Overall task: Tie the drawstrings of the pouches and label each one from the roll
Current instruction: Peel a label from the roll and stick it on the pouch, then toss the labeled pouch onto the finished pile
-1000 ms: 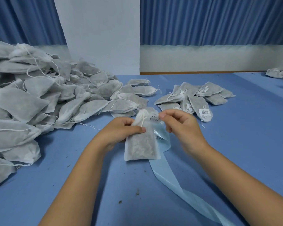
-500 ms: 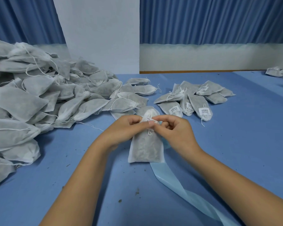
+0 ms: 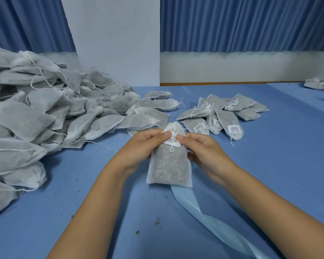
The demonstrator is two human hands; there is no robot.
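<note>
A filled white mesh pouch stands upright at the table's centre, its drawstring knotted at the neck. My left hand grips its left side and my right hand its right side. Both thumbs press a white barcode label flat just below the neck. A pale blue strip of label backing trails from under the pouch toward the lower right.
A large heap of unlabelled pouches fills the left of the blue table. A small group of labelled pouches lies behind my hands, right of centre. More pouches sit at the far right edge. Dark crumbs dot the table.
The label went from my right fingers onto the pouch front. The pouch dropped lower and both thumbs now press the label down.
</note>
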